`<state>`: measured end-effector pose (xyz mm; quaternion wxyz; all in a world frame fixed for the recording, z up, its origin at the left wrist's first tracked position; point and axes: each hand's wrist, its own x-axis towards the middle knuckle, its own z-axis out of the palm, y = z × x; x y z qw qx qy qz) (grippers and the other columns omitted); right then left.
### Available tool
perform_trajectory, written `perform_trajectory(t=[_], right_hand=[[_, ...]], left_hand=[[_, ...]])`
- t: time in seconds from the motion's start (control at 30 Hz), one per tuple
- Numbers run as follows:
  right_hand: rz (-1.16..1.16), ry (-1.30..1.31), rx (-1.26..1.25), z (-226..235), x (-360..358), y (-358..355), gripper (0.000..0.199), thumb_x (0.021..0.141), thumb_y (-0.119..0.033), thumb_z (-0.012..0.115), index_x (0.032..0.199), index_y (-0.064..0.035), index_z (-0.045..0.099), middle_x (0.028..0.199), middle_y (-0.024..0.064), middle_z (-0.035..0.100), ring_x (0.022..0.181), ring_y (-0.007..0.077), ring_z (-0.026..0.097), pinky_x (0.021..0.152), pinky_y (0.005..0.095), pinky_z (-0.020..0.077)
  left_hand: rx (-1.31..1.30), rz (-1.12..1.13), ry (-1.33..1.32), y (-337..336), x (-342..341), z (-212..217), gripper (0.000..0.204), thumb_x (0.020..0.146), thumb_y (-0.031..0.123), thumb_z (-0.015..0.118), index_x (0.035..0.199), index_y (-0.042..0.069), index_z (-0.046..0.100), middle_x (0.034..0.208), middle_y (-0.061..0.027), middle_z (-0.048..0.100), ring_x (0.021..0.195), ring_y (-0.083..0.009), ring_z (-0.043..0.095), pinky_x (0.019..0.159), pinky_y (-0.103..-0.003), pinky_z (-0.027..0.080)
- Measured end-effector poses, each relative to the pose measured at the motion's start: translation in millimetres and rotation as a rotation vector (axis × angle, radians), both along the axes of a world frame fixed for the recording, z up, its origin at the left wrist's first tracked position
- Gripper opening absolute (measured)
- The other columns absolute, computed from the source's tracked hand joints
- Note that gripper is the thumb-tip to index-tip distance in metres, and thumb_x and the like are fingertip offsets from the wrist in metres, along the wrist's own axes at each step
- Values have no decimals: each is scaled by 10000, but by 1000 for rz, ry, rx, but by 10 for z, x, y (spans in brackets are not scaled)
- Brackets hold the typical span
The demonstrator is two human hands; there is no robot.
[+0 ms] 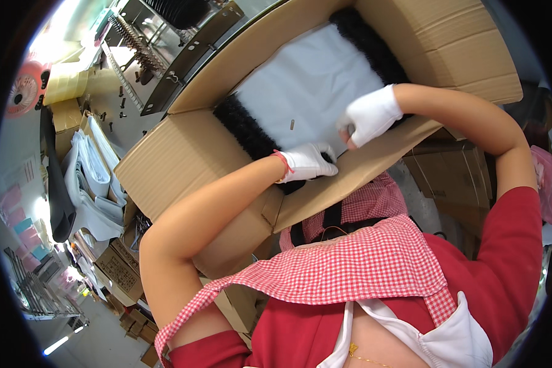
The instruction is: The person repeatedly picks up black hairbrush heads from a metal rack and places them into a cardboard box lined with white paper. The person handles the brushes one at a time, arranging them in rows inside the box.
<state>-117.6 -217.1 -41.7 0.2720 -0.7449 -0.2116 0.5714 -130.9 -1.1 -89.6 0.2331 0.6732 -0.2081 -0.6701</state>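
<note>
A large open cardboard box (184, 153) stands before me, its flaps folded outward. Inside lies a smooth white sheet (300, 80), with black fluffy material (245, 132) along its left end and more at the right end. A small brownish strip (292, 124) rests on the sheet. My left hand (310, 162), in a white glove, is at the box's near edge with fingers curled around; whether it holds anything is hidden. My right hand (369, 118), also gloved, is just above the sheet's near right part, its fingers bent together; what they hold, if anything, cannot be seen.
Metal racking with a coil spring (138, 46) and small screws lies beyond the box at upper left. White sheets in a bin (92, 172) and a roll of yellowish tape (64, 81) stand left. A strapped carton (451, 175) sits right, and a pink fan (24, 92) far left.
</note>
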Motion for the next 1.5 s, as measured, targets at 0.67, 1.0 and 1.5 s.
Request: perform_trajectory(t=[0.67,1.0,1.5], right_hand=[[140,-42,-81,-597,-390,811,683,920,-615,503,1410,-140,530,1368,137,588,1255,309,546,1062,413,407],[75,-167,29,-648,-368,860,733,872,-666,557,1336,-101,605,1238,184,658,1163,363,607,998,415,457],[-198,-1411,495,159,1385,1420,561,802,-297,734,1245,16,593,1291,158,597,1237,323,529,1062,415,420]], left_hand=[[227,445,-25,207,-146,-138,449,1021,341,269,1175,-6,510,1179,-92,574,1079,-195,484,1018,-339,362],[182,629,98,329,-241,-145,497,1038,364,291,1303,2,505,1407,-224,503,1299,-303,480,1114,-369,341],[-26,536,-1312,511,2533,1312,996,623,462,884,1291,-133,445,1234,-294,590,1156,-341,602,988,-371,485]])
